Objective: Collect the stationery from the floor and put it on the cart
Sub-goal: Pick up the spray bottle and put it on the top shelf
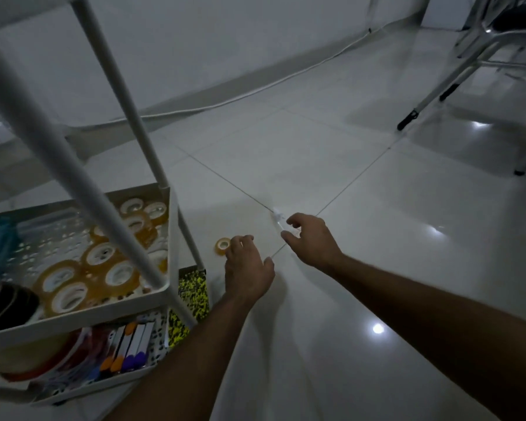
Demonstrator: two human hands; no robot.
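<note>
I read this as a plain indoor room, likely a home or small office storeroom. The glossy pale tiled floor [362,284] with thin dark grout lines reflects ceiling lights, and it meets a bare white wall [195,41] along which a white cable [255,91] runs. A white metal tiered cart [164,287] stands at the left, its trays stocked with rolls of clear amber tape [101,253] and orange- and purple-capped markers [128,347]. Grey metal furniture legs with black feet [428,98] stand at the far right.
</note>
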